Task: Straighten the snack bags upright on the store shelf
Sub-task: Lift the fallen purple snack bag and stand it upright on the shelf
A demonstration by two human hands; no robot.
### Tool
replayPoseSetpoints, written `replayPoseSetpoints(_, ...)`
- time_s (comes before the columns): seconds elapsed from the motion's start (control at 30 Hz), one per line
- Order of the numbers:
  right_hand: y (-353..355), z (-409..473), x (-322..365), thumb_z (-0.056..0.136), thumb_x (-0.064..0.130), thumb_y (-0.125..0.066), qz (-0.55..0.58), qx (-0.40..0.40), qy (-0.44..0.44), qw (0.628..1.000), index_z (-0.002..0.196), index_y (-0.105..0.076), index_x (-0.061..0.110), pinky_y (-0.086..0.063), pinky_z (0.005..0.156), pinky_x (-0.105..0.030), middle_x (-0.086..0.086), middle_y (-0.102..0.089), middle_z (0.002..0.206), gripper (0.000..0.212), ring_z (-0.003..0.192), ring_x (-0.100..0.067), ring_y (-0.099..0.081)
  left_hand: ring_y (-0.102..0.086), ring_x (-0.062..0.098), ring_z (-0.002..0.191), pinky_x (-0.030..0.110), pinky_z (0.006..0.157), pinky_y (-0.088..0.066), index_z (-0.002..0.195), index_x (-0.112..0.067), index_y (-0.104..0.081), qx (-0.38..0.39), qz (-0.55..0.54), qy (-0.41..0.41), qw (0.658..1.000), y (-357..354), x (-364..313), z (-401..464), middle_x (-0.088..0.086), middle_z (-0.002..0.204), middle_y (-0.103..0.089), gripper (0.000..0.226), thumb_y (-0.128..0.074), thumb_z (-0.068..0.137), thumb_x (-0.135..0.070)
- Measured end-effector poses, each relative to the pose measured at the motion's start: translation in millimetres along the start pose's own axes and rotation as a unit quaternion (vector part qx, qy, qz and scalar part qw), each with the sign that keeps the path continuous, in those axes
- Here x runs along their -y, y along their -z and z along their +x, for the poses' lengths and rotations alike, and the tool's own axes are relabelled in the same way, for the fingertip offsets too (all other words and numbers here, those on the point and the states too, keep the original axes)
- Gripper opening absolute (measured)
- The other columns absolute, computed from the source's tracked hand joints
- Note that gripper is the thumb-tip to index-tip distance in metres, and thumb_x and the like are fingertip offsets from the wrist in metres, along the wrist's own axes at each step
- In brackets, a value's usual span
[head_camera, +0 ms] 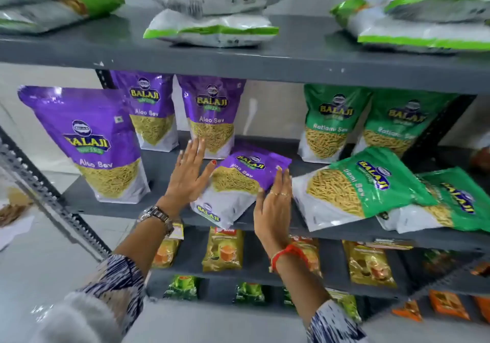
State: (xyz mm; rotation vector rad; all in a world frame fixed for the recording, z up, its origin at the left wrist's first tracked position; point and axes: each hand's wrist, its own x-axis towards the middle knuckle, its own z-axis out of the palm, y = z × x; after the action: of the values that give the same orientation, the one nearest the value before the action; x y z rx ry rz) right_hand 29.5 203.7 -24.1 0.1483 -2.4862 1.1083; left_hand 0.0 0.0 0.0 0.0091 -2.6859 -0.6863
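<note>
A purple Aloo Sev bag (236, 183) lies flat and tilted on the grey middle shelf (164, 210), its top pointing back-right. My left hand (189, 173) is flat against its left edge, fingers spread. My right hand (274, 202) presses its right side, fingers together, thumb over the bag's edge. Three purple bags stand upright: one at front left (90, 143), two behind (152, 112) (212, 114). Two green Ratlami Sev bags (328, 122) (397, 122) stand at the back right. Two more green bags (358, 186) (456, 202) lie fallen at the front right.
White-and-green bags (212, 11) lie stacked on the upper shelf (265, 59). Yellow packets (222, 250) and green and orange packets fill the lower shelves. A perforated metal upright (47, 196) slants at the left. Floor shows at bottom left.
</note>
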Motion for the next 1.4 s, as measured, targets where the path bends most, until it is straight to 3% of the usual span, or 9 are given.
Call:
replayPoseSetpoints(0.1, -29.5, 10.2, -0.3, 0.095, 0.014, -0.043, 0.102, 0.006, -0.151, 0.983, 0.143, -0.025, -0.008, -0.020, 0.117, -0.031, -0.027, -0.032, 0.150, 0.055, 0.141, -0.036, -0.030, -0.031, 0.023, 0.139, 0.042, 0.115, -0.021, 0.143, -0.016, -0.032, 0.104, -0.121, 0.161, 0.974, -7.0, 22.8, 23.6, 0.013, 0.149, -0.035, 0.056, -0.033, 0.095, -0.045)
replayPoseSetpoints(0.17, -45.1, 15.3, -9.9, 0.093, 0.008, -0.046, 0.148, 0.008, -0.261, 0.954, 0.131, -0.038, -0.014, -0.034, 0.108, -0.026, -0.028, -0.042, 0.143, 0.045, 0.135, -0.038, -0.039, -0.065, 0.007, 0.093, 0.035, 0.092, -0.041, 0.106, -0.012, -0.062, 0.129, -0.193, 0.239, 0.943, -12.7, 29.2, 36.2, 0.024, 0.100, -0.062, 0.033, -0.040, 0.096, -0.034)
replayPoseSetpoints(0.27, -61.0, 24.1, -9.4, 0.094, 0.008, -0.044, 0.193, 0.005, -0.402, 0.895, 0.110, -0.049, -0.015, -0.043, 0.084, -0.022, -0.031, -0.052, 0.133, 0.028, 0.125, -0.041, -0.050, -0.048, 0.000, 0.035, 0.020, 0.051, -0.039, 0.071, -0.019, -0.057, 0.167, -0.275, 0.315, 0.893, -17.1, 28.8, 52.0, 0.003, 0.058, -0.052, 0.023, -0.050, 0.092, -0.025)
replayPoseSetpoints(0.4, -75.4, 40.3, -13.0, 0.091, 0.017, -0.053, 0.255, -0.065, -0.448, 0.854, 0.098, -0.063, -0.010, -0.047, 0.086, -0.043, -0.029, -0.066, 0.101, 0.030, 0.102, -0.041, -0.062, -0.048, 0.026, 0.084, 0.033, 0.074, -0.037, 0.094, -0.005, -0.057, 0.214, -0.372, 0.348, 0.833, -29.1, 27.2, 59.0, 0.017, 0.089, -0.053, 0.012, -0.058, 0.087, -0.015)
replayPoseSetpoints(0.63, -80.0, 37.7, -18.6, 0.085, 0.013, -0.062, 0.342, -0.113, -0.508, 0.783, 0.056, -0.051, 0.014, -0.046, 0.071, -0.039, -0.006, -0.057, 0.067, 0.031, 0.070, -0.021, -0.054, -0.060, 0.026, 0.080, 0.034, 0.080, -0.050, 0.085, -0.004, -0.061, 0.240, -0.419, 0.390, 0.784, -34.8, 30.7, 66.0, 0.011, 0.074, -0.067, 0.013, -0.055, 0.089, -0.015)
replayPoseSetpoints(0.77, -72.4, 26.2, -16.7, 0.090, 0.017, -0.054, 0.294, -0.111, -0.470, 0.825, 0.079, -0.062, 0.005, -0.051, 0.077, -0.044, -0.014, -0.061, 0.082, 0.019, 0.082, -0.025, -0.059, -0.065, 0.011, 0.048, 0.020, 0.054, -0.054, 0.077, -0.009, -0.059, 0.242, -0.483, 0.414, 0.733, -31.2, 24.9, 52.1, -0.001, 0.051, -0.069, 0.018, -0.049, 0.092, -0.014)
replayPoseSetpoints(0.9, -46.5, 7.6, -13.8, 0.092, 0.020, -0.052, 0.257, -0.101, -0.395, 0.876, 0.078, -0.064, 0.006, -0.046, 0.071, -0.040, -0.010, -0.063, 0.077, 0.023, 0.079, -0.025, -0.060, -0.060, 0.021, 0.068, 0.033, 0.075, -0.050, 0.078, -0.008, -0.061, 0.179, -0.512, 0.406, 0.735, -21.5, 13.3, 32.4, 0.005, 0.064, -0.067, 0.017, -0.049, 0.090, -0.008)
replayPoseSetpoints(1.03, -11.8, -8.1, -3.7, 0.094, 0.018, -0.051, 0.277, -0.105, -0.314, 0.902, 0.092, -0.062, 0.002, -0.040, 0.073, -0.030, -0.007, -0.061, 0.080, 0.019, 0.082, -0.021, -0.055, -0.063, 0.020, 0.063, 0.027, 0.062, -0.057, 0.074, -0.005, -0.061, 0.108, -0.540, 0.349, 0.758, -1.6, -2.4, 0.1, 0.006, 0.064, -0.067, 0.018, -0.050, 0.087, 0.000)
replayPoseSetpoints(1.4, 92.5, -61.4, 18.4, 0.095, 0.018, -0.050, 0.399, -0.090, -0.212, 0.888, 0.093, -0.058, 0.010, -0.039, 0.069, -0.033, -0.001, -0.054, 0.073, 0.011, 0.070, -0.017, -0.048, -0.063, 0.008, 0.057, 0.019, 0.057, -0.052, 0.057, -0.016, -0.066, 0.082, -0.616, 0.209, 0.755, 50.5, -66.6, -87.8, -0.006, 0.056, -0.068, 0.043, -0.043, 0.090, -0.003)
